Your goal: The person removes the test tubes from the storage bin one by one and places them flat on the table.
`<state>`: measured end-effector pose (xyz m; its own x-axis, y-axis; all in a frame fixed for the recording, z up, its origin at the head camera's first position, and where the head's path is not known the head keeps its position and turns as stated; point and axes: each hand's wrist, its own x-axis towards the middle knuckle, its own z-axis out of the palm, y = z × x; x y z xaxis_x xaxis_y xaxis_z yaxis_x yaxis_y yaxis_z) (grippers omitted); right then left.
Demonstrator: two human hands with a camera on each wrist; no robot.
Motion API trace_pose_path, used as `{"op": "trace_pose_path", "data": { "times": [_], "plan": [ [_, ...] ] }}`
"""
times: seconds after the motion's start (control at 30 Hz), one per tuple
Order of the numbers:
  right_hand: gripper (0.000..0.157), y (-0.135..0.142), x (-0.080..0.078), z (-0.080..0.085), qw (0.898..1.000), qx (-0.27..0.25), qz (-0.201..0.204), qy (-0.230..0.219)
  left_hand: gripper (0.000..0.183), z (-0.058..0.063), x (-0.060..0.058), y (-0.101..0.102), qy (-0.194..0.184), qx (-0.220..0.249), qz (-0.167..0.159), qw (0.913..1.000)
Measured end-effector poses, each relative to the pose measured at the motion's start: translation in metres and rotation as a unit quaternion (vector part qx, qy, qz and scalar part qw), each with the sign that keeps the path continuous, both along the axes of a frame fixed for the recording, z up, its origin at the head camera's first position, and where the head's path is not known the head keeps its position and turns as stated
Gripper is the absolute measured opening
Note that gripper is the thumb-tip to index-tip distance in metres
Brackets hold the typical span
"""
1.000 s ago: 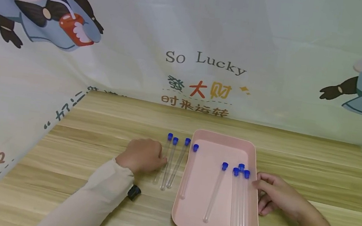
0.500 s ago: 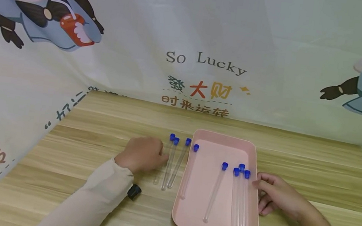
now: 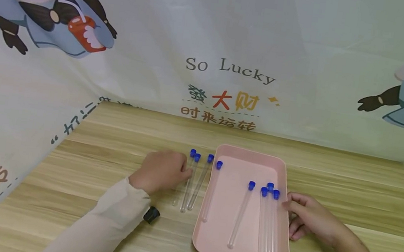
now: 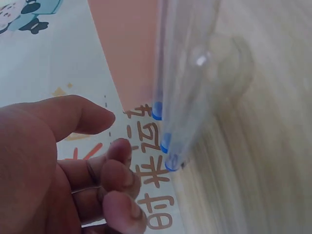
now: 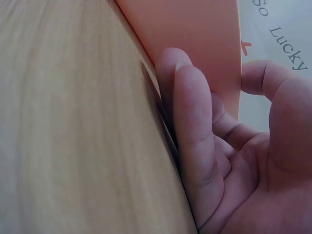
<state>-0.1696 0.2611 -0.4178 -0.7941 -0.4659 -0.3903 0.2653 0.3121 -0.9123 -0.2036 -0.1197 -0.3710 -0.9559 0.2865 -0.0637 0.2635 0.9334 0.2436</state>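
Three clear test tubes with blue caps lie on the table left of the pink tray; one is the middle test tube. My left hand is over the leftmost tube and hides part of it. In the left wrist view, its thumb and loosely bent fingers stand apart with nothing between them, beside the tubes. My right hand holds the tray's right rim. In the right wrist view, the thumb is at the rim's edge and the bent fingers are against the outer wall.
Inside the tray lie several more capped tubes, most of them bunched toward the right wall. A printed cloth backdrop rises behind the wooden table.
My left hand has shifted slightly to the right and forward. The leftmost tube's cap has moved right, closer to its neighbour. My right hand and the tray have hardly moved.
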Motion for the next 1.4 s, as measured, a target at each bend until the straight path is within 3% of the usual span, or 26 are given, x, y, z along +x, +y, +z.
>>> {"op": "trace_pose_path", "data": {
  "times": [0.43, 0.8, 1.03, 1.4],
  "plan": [
    [0.019, 0.001, 0.000, 0.002, 1.000, 0.004, -0.001, 0.004, 0.030, 0.008, 0.009, 0.016, 0.045, 0.043, -0.026, 0.9977],
    [0.023, 0.001, 0.000, -0.002, 1.000, 0.006, -0.005, 0.006, 0.023, 0.009, 0.019, 0.038, 0.097, 0.096, -0.063, 0.9887],
    [0.029, 0.001, 0.001, -0.005, 1.000, 0.003, -0.010, 0.002, 0.023, 0.010, 0.026, 0.058, 0.129, 0.069, -0.110, 0.9831],
    [0.026, -0.002, 0.000, -0.002, 1.000, 0.009, -0.012, 0.006, 0.025, 0.007, 0.033, 0.077, 0.097, 0.018, -0.146, 0.9843]
  ]
}}
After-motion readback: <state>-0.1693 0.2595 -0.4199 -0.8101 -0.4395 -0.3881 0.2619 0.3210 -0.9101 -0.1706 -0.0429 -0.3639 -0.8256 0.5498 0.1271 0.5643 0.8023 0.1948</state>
